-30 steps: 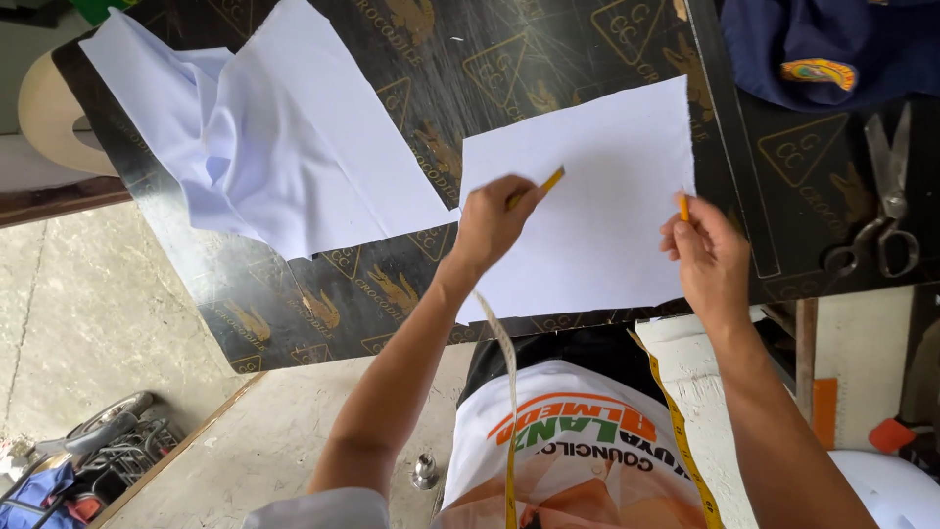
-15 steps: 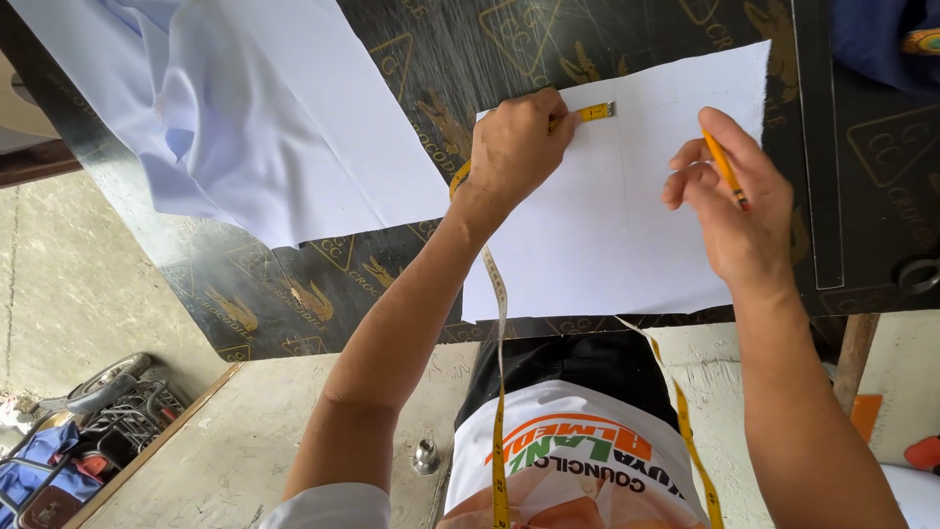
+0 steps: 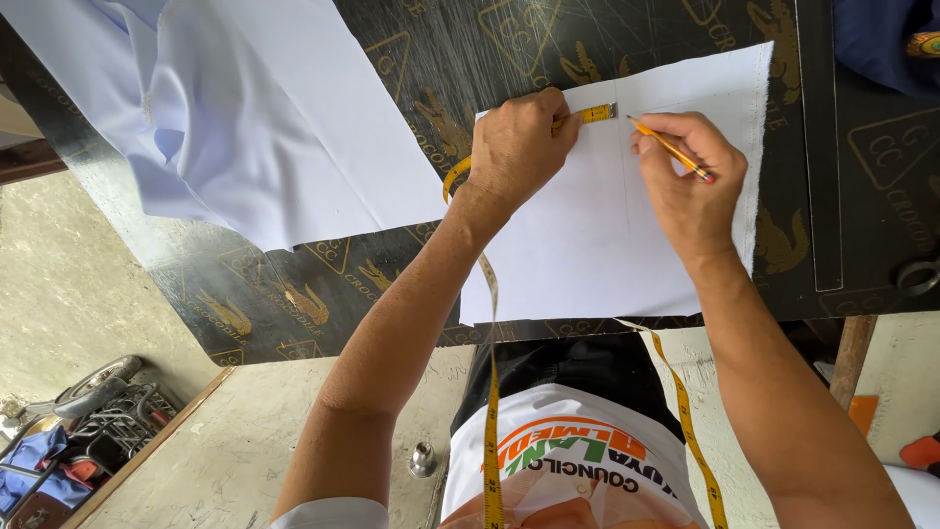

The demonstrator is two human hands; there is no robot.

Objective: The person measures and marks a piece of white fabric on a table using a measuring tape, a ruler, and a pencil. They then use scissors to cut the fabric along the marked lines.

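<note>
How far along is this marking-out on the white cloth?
Done: the white cloth piece lies flat on the dark table. In hand: the left hand pins the yellow tape measure near its top edge, and the right hand holds a pencil beside the tape's tip. Left: no drawn lines clearly visible.

Upper left of my view: a pale blue garment (image 3: 186, 118) spread on the dark patterned table (image 3: 392, 264). Upper right corner: a navy cloth (image 3: 881, 44). Right edge: a scissor handle ring (image 3: 918, 277). Lower left: a concrete floor (image 3: 88, 294), a metal rack (image 3: 98, 411). Bottom centre: a small metal fitting (image 3: 422, 458).
</note>
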